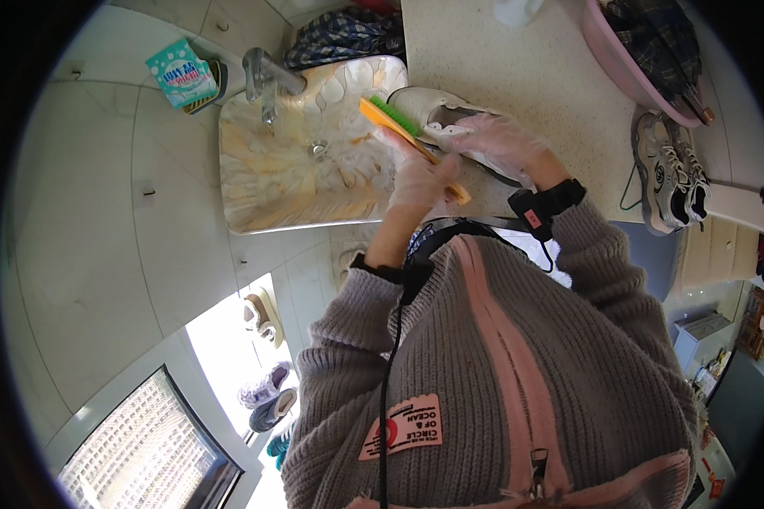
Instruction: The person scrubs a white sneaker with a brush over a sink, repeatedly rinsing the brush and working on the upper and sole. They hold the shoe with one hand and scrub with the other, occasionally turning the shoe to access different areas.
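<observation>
In a thin clear glove, my left hand (pixel 420 178) grips an orange-handled brush (pixel 372 113). Its green bristles face the side of a white shoe (pixel 420 102) near the toe; whether they touch cannot be told. The shoe shows no laces and lies on the speckled countertop (pixel 471 57), beside the patterned washbasin (pixel 293 210). My right hand (pixel 506 143), gloved likewise, holds the shoe at its opening, with some fingertips hidden. The basin has a metal faucet (pixel 264 83) and a drain (pixel 318 150).
A pair of laced sneakers (pixel 665 168) stands at the counter's right, below a pink basin (pixel 624 57) holding dark plaid fabric. Checked cloth (pixel 344 38) lies behind the washbasin. A teal packet (pixel 181 73) sits at the upper left. More shoes (pixel 264 315) are at lower left.
</observation>
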`<act>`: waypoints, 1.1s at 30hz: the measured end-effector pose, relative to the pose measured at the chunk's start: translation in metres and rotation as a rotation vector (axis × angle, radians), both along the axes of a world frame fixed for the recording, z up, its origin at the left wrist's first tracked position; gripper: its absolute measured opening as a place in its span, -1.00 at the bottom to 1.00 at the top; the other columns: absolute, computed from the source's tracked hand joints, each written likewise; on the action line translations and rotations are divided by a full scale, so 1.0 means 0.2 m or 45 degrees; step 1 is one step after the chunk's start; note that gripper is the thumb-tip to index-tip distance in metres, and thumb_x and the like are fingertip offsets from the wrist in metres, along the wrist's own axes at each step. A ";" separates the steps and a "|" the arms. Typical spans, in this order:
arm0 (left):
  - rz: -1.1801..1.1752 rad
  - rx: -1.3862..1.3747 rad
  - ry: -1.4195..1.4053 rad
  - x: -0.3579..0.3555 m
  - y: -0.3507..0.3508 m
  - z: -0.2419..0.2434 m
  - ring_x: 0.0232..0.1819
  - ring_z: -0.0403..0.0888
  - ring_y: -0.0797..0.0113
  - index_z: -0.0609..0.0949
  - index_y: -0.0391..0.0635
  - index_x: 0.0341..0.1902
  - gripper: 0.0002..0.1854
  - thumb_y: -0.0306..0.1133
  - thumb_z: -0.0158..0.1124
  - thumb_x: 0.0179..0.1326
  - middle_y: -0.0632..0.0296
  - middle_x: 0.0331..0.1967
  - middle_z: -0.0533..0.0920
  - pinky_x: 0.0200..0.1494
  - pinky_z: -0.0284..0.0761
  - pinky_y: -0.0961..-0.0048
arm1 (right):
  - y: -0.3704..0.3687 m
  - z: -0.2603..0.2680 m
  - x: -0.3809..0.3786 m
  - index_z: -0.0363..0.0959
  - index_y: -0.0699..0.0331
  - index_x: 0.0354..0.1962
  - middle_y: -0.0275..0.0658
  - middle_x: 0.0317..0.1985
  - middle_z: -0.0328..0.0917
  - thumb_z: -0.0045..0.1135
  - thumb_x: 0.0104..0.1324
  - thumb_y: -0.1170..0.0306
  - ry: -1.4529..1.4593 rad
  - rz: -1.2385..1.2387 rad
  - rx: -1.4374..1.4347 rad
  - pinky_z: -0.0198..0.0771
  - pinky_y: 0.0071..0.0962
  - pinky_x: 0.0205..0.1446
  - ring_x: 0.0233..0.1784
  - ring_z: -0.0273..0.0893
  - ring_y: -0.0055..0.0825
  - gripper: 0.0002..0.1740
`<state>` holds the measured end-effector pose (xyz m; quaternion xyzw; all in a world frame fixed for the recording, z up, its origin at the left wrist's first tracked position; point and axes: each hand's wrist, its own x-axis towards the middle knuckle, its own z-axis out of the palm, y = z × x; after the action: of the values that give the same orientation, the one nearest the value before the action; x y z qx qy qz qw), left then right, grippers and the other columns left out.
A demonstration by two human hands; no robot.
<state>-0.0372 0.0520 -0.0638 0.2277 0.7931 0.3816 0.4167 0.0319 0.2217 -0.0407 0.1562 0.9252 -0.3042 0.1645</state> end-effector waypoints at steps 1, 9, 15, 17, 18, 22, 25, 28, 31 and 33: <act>0.039 0.054 0.153 0.02 -0.01 -0.01 -0.49 0.68 0.18 0.53 -0.45 -0.28 -0.41 0.02 0.19 0.12 -0.07 -0.56 0.64 -0.40 0.57 0.29 | 0.00 0.00 0.00 0.37 0.28 0.15 -0.01 0.24 0.31 -0.16 0.29 -0.16 0.012 0.053 0.038 0.07 -0.30 0.38 0.31 0.24 -0.16 -0.26; 0.114 0.070 -0.249 -0.06 -0.03 -0.06 -0.67 0.58 0.26 -0.43 -0.51 0.18 0.05 -0.23 0.22 0.15 -0.01 -0.56 0.60 -0.63 0.51 0.40 | -0.03 0.03 0.00 0.38 0.27 0.14 0.00 0.22 0.33 -0.11 0.28 -0.11 -0.038 -0.131 -0.081 0.11 -0.32 0.36 0.29 0.27 -0.16 -0.30; -0.013 -0.091 -0.255 0.11 -0.04 -0.14 -0.67 0.59 0.25 -0.19 -0.59 0.13 -0.12 -0.23 0.20 0.16 -0.03 -0.59 0.59 -0.61 0.55 0.42 | 0.02 0.05 -0.03 0.36 0.33 0.15 0.02 0.22 0.32 -0.08 0.26 -0.12 -0.070 0.002 -0.101 0.10 -0.35 0.37 0.30 0.26 -0.16 -0.26; 0.117 0.073 0.051 0.19 -0.02 -0.13 -0.67 0.59 0.24 -0.37 -0.54 0.17 -0.01 -0.23 0.18 0.17 -0.04 -0.58 0.60 -0.61 0.55 0.40 | 0.03 0.03 -0.04 0.36 0.34 0.14 0.03 0.23 0.31 -0.08 0.26 -0.11 -0.066 -0.010 -0.109 0.10 -0.35 0.37 0.31 0.25 -0.15 -0.27; 0.128 0.069 0.067 0.19 -0.01 -0.12 -0.67 0.59 0.24 -0.46 -0.52 0.18 0.05 -0.23 0.18 0.17 -0.05 -0.58 0.60 -0.61 0.56 0.39 | 0.02 0.02 -0.04 0.36 0.34 0.14 0.03 0.24 0.30 -0.09 0.27 -0.10 -0.044 -0.001 -0.118 0.10 -0.36 0.37 0.31 0.24 -0.15 -0.27; 0.391 0.066 -0.333 0.21 0.06 -0.04 -0.67 0.59 0.23 -0.73 -0.34 0.15 0.21 -0.25 0.19 0.13 -0.06 -0.54 0.61 -0.61 0.55 0.39 | 0.03 0.02 -0.03 0.37 0.33 0.13 0.03 0.26 0.27 -0.08 0.27 -0.09 -0.065 -0.073 -0.240 0.09 -0.36 0.38 0.34 0.21 -0.14 -0.28; 0.364 -0.034 -0.211 0.21 0.09 -0.02 -0.67 0.58 0.24 -0.81 -0.25 0.11 0.25 -0.25 0.19 0.14 -0.07 -0.53 0.61 -0.62 0.54 0.39 | 0.04 0.05 -0.05 0.37 0.33 0.14 0.07 0.23 0.30 -0.06 0.26 -0.07 -0.094 0.008 -0.331 0.09 -0.34 0.38 0.32 0.24 -0.12 -0.30; 0.272 -0.139 -0.319 0.25 0.08 -0.06 -0.68 0.57 0.25 -0.82 -0.23 0.09 0.23 -0.26 0.17 0.16 -0.08 -0.55 0.60 -0.64 0.54 0.41 | 0.05 0.06 -0.04 0.37 0.32 0.13 0.09 0.20 0.34 -0.04 0.26 -0.05 -0.045 0.148 -0.209 0.12 -0.33 0.36 0.28 0.29 -0.09 -0.32; 0.261 0.043 0.002 0.30 0.06 -0.11 -0.69 0.56 0.25 -0.75 -0.30 0.12 0.18 -0.28 0.16 0.17 -0.06 -0.56 0.59 -0.64 0.53 0.41 | 0.07 0.04 -0.05 0.30 0.37 0.18 0.05 0.25 0.28 -0.06 0.24 -0.19 -0.138 0.209 -0.314 0.05 -0.36 0.39 0.35 0.20 -0.16 -0.17; 0.310 0.045 -0.018 0.31 0.05 -0.13 -0.60 0.58 0.16 -0.45 -0.39 0.17 0.01 -0.23 0.16 0.15 -0.05 -0.55 0.60 -0.52 0.51 0.32 | 0.06 0.02 -0.04 0.31 0.37 0.17 0.05 0.25 0.27 -0.05 0.23 -0.18 -0.068 0.178 -0.272 0.05 -0.37 0.39 0.35 0.20 -0.16 -0.17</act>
<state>0.0246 0.0617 -0.0898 0.1342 0.8051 0.4449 0.3686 0.0233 0.2332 -0.0376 0.0809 0.8914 -0.3846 0.2257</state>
